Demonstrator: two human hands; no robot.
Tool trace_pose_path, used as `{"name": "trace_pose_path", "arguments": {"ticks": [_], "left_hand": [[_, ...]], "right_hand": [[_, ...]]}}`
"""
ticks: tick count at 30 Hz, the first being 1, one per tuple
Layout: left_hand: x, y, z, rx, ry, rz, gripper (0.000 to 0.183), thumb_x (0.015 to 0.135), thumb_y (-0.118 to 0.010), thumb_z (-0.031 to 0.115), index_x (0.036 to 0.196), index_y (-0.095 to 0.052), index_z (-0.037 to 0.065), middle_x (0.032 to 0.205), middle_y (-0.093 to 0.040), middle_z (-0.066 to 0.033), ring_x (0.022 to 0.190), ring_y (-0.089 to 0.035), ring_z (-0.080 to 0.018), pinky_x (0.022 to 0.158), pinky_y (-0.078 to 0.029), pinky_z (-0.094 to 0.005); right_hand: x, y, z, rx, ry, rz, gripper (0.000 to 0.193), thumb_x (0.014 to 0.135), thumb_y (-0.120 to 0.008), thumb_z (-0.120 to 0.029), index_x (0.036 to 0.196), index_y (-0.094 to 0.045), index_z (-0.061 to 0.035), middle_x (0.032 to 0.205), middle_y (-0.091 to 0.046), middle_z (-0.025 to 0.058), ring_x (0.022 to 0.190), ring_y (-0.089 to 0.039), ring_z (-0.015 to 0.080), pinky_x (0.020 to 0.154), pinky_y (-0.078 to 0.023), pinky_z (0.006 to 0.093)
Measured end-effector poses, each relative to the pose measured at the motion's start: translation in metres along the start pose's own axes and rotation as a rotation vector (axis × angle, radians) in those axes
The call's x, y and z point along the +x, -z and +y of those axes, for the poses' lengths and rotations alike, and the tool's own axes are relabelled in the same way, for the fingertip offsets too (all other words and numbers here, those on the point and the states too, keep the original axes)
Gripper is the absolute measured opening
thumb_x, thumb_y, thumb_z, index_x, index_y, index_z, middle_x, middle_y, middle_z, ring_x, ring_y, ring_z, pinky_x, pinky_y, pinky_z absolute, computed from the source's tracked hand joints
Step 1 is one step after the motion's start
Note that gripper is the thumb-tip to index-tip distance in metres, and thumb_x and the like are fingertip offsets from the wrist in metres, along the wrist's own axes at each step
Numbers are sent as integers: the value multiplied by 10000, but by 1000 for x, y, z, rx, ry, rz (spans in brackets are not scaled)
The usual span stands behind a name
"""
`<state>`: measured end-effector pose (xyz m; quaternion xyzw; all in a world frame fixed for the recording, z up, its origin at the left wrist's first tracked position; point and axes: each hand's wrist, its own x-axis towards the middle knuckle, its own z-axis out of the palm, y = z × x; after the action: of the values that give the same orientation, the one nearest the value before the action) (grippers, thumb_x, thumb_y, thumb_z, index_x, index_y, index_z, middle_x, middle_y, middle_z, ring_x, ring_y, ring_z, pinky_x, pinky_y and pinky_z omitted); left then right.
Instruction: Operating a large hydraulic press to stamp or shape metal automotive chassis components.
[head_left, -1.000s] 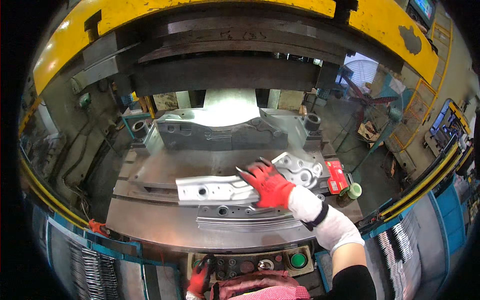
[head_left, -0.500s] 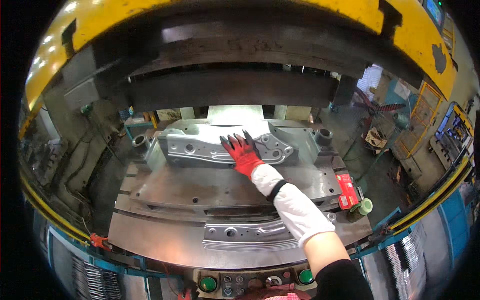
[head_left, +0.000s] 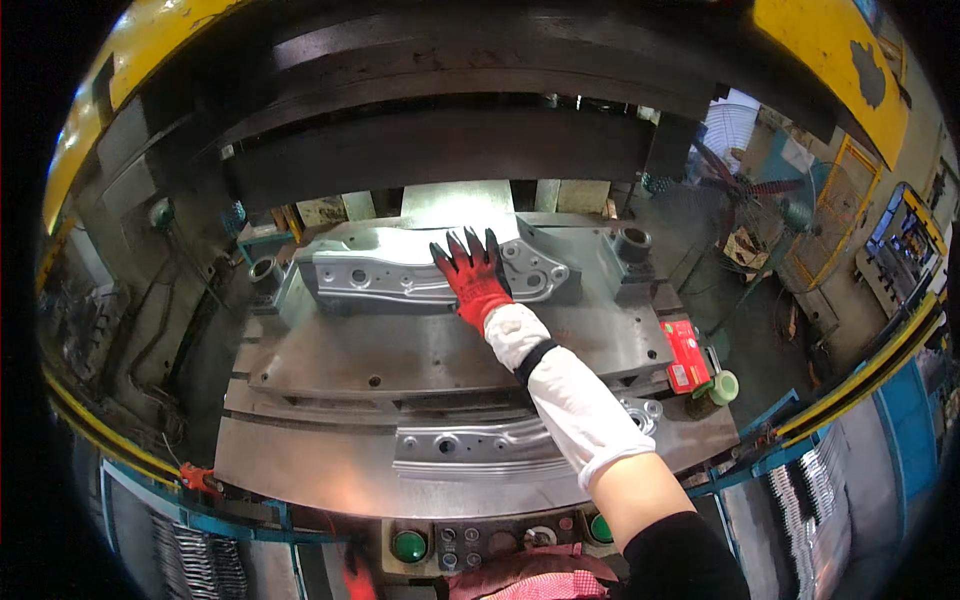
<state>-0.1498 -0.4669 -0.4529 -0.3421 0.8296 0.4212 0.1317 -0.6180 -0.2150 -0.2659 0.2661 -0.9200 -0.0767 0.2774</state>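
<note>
Steel press bed (head_left: 300, 460), stamped metal panel (head_left: 400, 278) under spread right hand (head_left: 474, 278)

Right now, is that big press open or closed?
Open: a gap separates its dark upper block from the lower plate, with the right hand spread over a metal part in between.

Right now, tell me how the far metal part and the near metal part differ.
The far metal part sits on the raised block; the near metal part lies lower, on the table. The right hand is spread over the far metal part, while the white sleeve hides some of the near metal part. Both are long, silvery and have round holes.
</note>
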Motion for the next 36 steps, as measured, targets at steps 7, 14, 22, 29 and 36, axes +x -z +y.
{"name": "trace_pose_path", "arguments": {"ticks": [7,14,22,29,36], "left_hand": [[77,-54,-91,-648,-191,462,457,880,-530,209,1269,-423,-5,1194,-533,-137,1058,-518,-198,876,-428,-310],[164,-104,-196,266,-341,39,508,899,-459,270,1351,-329,79,1376,-327,-186,1250,-341,-308,1028,-286,-359],[158,-116,-110,-468,-167,-127,687,804,-640,289,1333,-316,-4,1329,-375,-195,1256,-338,-273,1026,-292,-350],[158,-114,-132,-1034,-27,-270,885,695,-763,315,1343,-261,-18,1291,-432,-149,1173,-432,-254,963,-374,-349],[131,-97,-81,-273,19,-132,1255,526,-768,571,1392,-81,-23,1420,-204,-228,1310,-231,-310,1054,-252,-353]], "right_hand": [[-39,45,-20,394,48,-45,928,646,-682,-457,1389,-232,-131,1414,-190,216,1320,-115,414,1047,-43,567],[-235,86,9,818,-367,169,801,669,-712,-281,1327,-327,-33,1329,-343,199,1265,-280,352,1053,-197,444],[-569,15,21,533,-1543,110,607,821,-587,-214,1322,-331,13,1364,-326,196,1213,-370,341,1009,-305,393],[-674,-87,-50,1090,-1541,-463,537,848,-519,-372,1263,-438,-41,1268,-430,204,1159,-405,311,951,-346,373],[-674,-101,-16,1042,-1260,-648,574,818,-551,-282,1349,-345,-211,1349,-340,210,1198,-399,340,969,-373,375]]}}
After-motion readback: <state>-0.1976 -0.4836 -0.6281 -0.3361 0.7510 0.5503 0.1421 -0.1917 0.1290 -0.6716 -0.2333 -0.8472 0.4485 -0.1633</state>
